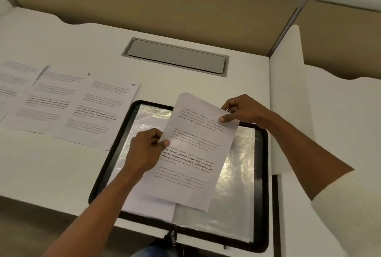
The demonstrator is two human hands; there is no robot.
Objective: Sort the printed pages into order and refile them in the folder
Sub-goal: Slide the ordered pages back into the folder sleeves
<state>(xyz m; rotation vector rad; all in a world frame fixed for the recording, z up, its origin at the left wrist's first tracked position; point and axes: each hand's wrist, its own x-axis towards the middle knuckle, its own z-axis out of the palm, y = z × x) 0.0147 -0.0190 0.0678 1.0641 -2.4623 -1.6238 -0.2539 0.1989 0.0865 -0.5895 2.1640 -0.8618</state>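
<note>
One white desk (61,164) carries one open black folder (261,184), its near edge reaching the desk's front and its clear sleeve glaring. Three loose pages (61,100) overlap to its left, the leftmost cut off, their print blurred. Over the folder one printed page (198,153) is held, long axis near-to-far, top edge away and tilted rightward, half hiding a second sheet (148,199). The left hand (144,149) pinches its left edge, the right hand (241,110) its top right corner
</note>
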